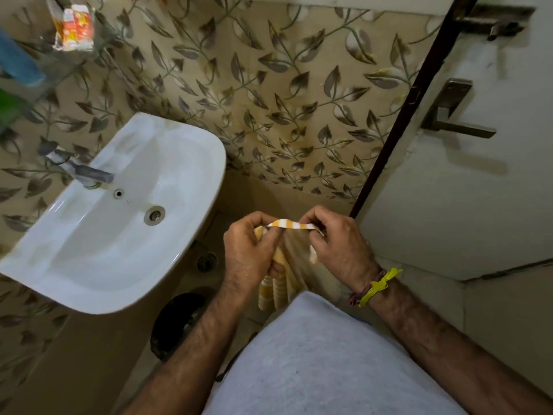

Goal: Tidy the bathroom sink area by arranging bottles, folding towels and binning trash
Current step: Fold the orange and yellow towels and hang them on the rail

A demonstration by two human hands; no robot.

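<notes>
A shelf (45,59) of blurred bottles hangs above the empty sink (191,163), a dark bin (179,322) below it, as the left hand (250,256) and right hand (338,244) pinch shut on the top edge of a yellow-and-white towel (291,225) stretched between them beside the basin. Folding looks barely begun; the towel's lower half hangs bunched behind the hands, the bottles' order and the bin's contents hard to make out

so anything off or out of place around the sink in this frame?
Nothing spilled or damaged. The sink basin is bare. Both hands, left hand and right hand, pinch the top edge of the yellow-and-white striped towel, which hangs unfolded beside the sink. One crumpled orange-and-white packet sits on the glass shelf.
</notes>
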